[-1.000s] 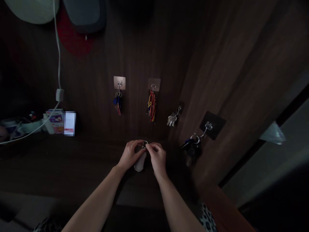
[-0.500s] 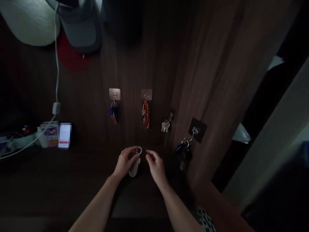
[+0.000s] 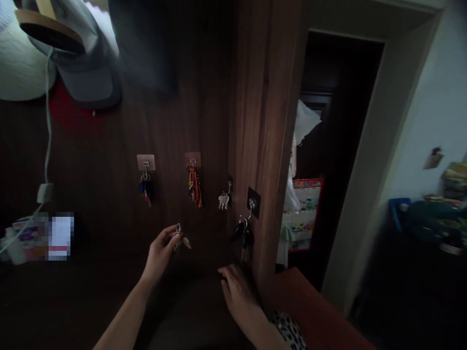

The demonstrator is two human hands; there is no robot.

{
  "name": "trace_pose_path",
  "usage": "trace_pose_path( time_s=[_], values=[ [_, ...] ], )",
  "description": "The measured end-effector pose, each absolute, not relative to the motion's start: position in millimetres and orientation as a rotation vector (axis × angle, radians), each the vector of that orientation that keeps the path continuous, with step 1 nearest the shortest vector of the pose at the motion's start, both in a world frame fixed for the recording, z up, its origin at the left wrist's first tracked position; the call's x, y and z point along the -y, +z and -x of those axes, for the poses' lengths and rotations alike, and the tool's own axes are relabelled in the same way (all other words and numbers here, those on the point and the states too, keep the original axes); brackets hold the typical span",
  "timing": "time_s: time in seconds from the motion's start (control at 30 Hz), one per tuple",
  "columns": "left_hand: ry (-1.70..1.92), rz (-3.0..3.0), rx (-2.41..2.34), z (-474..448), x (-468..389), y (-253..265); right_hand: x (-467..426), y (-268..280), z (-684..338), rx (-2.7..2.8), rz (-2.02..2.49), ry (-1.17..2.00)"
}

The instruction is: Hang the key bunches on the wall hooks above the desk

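Right hand [image 3: 236,290] has drawn away, unclenched, while left hand [image 3: 161,251] pinches metal ring [image 3: 178,227].

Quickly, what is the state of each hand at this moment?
Left hand: closed, pinching a metal ring.
Right hand: open, loosely curved, with nothing visible in its grasp.

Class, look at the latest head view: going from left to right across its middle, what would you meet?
White block on the cord, hanging bunch with blue pieces, metal ring in the left hand, red and yellow cords, silver keys, dark hanging bunch, red-edged sheet.
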State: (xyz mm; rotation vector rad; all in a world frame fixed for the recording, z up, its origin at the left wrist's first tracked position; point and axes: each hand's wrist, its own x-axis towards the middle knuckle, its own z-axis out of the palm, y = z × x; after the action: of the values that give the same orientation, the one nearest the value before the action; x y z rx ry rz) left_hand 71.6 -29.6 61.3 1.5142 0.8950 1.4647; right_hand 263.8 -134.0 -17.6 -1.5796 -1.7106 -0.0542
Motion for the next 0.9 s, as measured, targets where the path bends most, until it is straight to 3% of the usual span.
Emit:
trace_pose_path(
  time_s=[0.27,0.9],
  values=[
    [1.285,-1.728,-0.718,-99.6,43.7,100.1,152.5,-20.6,-260.3,1.722,1.569,-0.155],
    [1.01,-1.736,-0.274,-184.1,31.4,120.9,174.8,-24.9,-261.1,1.771,1.565,-0.065]
  ],
)
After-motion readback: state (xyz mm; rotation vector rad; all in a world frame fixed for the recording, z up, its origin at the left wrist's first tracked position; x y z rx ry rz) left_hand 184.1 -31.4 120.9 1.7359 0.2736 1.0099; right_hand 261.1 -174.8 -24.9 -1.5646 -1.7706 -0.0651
